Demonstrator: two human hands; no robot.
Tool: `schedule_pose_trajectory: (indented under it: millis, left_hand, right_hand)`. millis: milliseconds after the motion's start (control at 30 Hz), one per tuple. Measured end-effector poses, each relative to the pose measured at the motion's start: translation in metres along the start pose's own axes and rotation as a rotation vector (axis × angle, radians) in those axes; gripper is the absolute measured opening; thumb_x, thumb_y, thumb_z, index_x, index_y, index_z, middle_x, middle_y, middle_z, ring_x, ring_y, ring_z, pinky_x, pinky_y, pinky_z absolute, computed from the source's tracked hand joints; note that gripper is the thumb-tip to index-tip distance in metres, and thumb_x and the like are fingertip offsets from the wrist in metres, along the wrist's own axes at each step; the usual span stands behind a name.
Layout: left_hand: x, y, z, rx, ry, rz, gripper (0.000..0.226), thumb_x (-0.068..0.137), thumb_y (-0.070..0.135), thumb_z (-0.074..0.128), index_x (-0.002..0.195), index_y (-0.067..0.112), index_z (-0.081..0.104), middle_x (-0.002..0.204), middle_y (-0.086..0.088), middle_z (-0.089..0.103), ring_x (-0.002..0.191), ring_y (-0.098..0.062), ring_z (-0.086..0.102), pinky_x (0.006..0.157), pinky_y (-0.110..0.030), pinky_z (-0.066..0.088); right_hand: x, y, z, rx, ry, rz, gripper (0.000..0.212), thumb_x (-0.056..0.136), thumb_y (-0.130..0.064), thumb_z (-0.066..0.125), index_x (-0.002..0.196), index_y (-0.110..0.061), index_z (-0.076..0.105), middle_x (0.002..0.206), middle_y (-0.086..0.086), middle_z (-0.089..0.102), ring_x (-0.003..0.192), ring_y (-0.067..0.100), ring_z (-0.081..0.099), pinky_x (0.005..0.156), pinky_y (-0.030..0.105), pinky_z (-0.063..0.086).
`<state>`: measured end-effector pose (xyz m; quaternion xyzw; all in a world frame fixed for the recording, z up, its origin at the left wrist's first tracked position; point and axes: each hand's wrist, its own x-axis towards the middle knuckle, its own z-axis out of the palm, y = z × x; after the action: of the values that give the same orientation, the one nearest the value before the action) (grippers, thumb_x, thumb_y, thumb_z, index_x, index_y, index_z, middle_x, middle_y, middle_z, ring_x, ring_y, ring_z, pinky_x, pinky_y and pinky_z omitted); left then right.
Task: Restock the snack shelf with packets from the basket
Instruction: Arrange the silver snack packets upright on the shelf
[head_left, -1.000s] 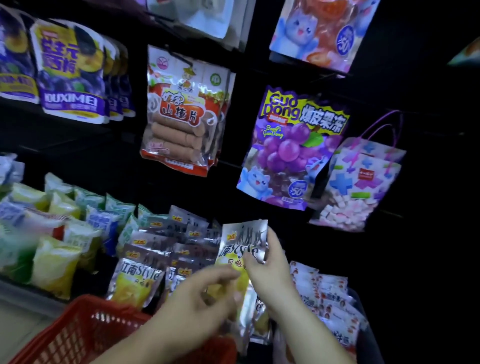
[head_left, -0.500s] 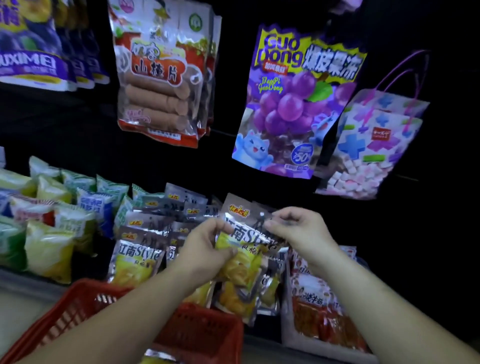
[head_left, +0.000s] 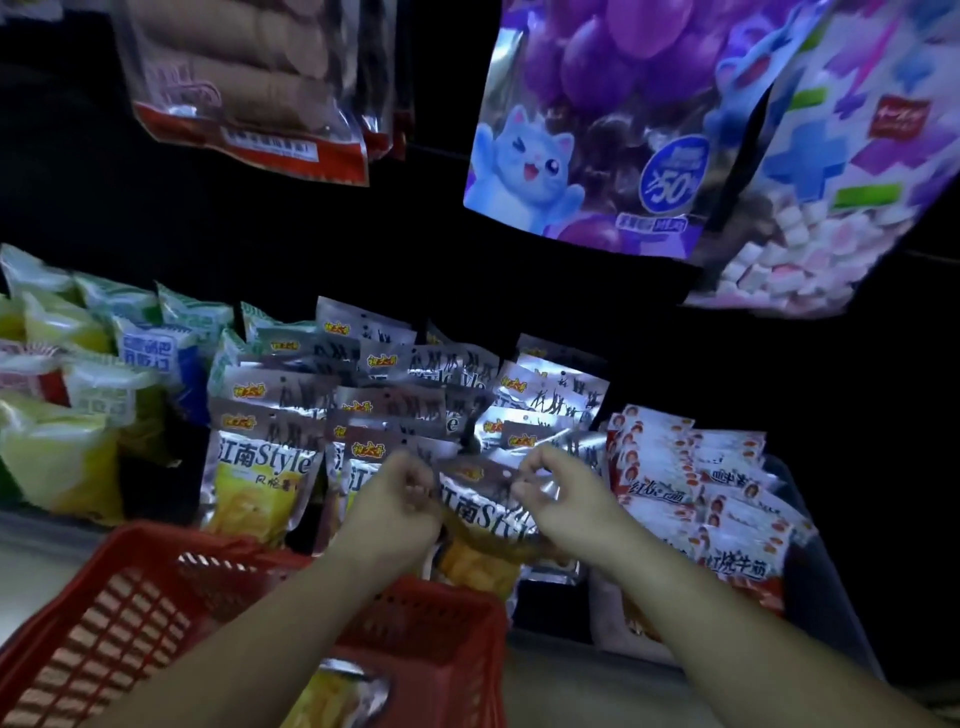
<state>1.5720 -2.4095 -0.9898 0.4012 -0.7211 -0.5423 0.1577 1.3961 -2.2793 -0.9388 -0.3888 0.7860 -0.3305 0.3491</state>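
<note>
Nearest, at 7 o'clock: red basket (head_left: 130, 618), mesh wall toward the camera, with a yellow-and-silver spare packet (head_left: 337, 696) lying in its bottom at 6 o'clock. Reaches across the basket's far rim with both bare forearms.

Just past that rim, dead centre: pinches the silver packet (head_left: 483, 517) by its top edge from both sides. Left hand (head_left: 397, 499) clenched on the top-left corner, fingers curled in over the foil. Right hand (head_left: 566, 506) grasping the top-right corner between thumb and forefinger, other fingers bent. Holds the packet upright and face-on between the two grips (print: "Style"), yellow lower half hanging below the knuckles, just above the basket rim.

Tight on both sides. At 9 o'clock, a front packet (head_left: 260, 467) of the same kind, upright, just beside the left hand. At 3 o'clock, red-and-white packets (head_left: 717, 499) in a grey tray (head_left: 815, 597), just beside the right hand. Directly behind, toward 12 o'clock, the stacked row of silver packets (head_left: 395, 384); contact with the held one: cannot tell. Small dark peg (head_left: 470, 441) just above its top edge.

Farther: green and yellow bags (head_left: 57, 452) at 9 o'clock. Above the row, a dark open band, then hanging bags: roll snacks (head_left: 249, 93) at 11 o'clock, purple grape bag (head_left: 587, 130) at 1 o'clock, marshmallow bag (head_left: 831, 197) at 2 o'clock.
</note>
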Motion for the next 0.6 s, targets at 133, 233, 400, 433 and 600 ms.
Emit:
schedule_pose_trajectory:
  millis: [133, 233, 400, 433, 600]
  left_hand:
    - [-0.011, 0.027, -0.005, -0.164, -0.024, 0.089, 0.062, 0.091, 0.021, 0.077, 0.138, 0.043, 0.042, 0.124, 0.016, 0.053, 0.118, 0.002, 0.052, 0.088, -0.03, 0.05]
    - [-0.011, 0.025, -0.003, -0.085, -0.052, 0.104, 0.064, 0.091, 0.025, 0.077, 0.141, 0.043, 0.043, 0.117, 0.013, 0.059, 0.106, 0.0, 0.058, 0.082, -0.021, 0.051]
    - [-0.007, -0.009, 0.002, 0.114, -0.165, 0.041, 0.024, 0.098, 0.017, 0.065, 0.089, 0.039, 0.068, 0.075, -0.004, 0.069, 0.064, -0.017, 0.059, 0.058, -0.034, 0.051]
    - [-0.007, -0.014, 0.002, 0.155, -0.181, 0.022, 0.02, 0.099, 0.02, 0.063, 0.088, 0.037, 0.066, 0.078, -0.006, 0.069, 0.06, -0.016, 0.056, 0.055, -0.032, 0.048]
    - [-0.002, -0.021, -0.001, 0.211, -0.173, 0.029, 0.013, 0.1, 0.022, 0.061, 0.092, 0.032, 0.063, 0.084, -0.012, 0.069, 0.065, -0.022, 0.057, 0.058, -0.028, 0.045]
  right_hand:
    - [-0.003, -0.015, -0.011, 0.057, -0.013, -0.044, 0.013, 0.103, -0.029, 0.06, 0.092, -0.034, 0.055, 0.095, 0.021, 0.061, 0.06, 0.021, 0.051, 0.052, 0.027, 0.052]
    - [-0.008, -0.01, -0.013, 0.043, -0.083, 0.029, 0.012, 0.101, -0.033, 0.065, 0.091, -0.028, 0.06, 0.112, 0.034, 0.063, 0.081, 0.039, 0.067, 0.062, 0.046, 0.063]
    - [0.005, 0.009, -0.018, 0.057, -0.02, 0.232, 0.051, 0.094, -0.067, 0.055, 0.09, -0.021, 0.077, 0.103, 0.004, 0.074, 0.094, 0.026, 0.072, 0.076, 0.046, 0.063]
    - [0.012, 0.015, -0.017, 0.013, 0.093, 0.206, 0.047, 0.099, -0.06, 0.053, 0.095, -0.02, 0.076, 0.105, 0.006, 0.073, 0.095, 0.026, 0.07, 0.083, 0.047, 0.061]
    - [0.053, 0.053, -0.005, -0.167, 0.075, 0.142, 0.062, 0.09, -0.031, 0.079, 0.145, -0.022, 0.052, 0.142, -0.002, 0.052, 0.12, 0.023, 0.057, 0.088, 0.033, 0.047]
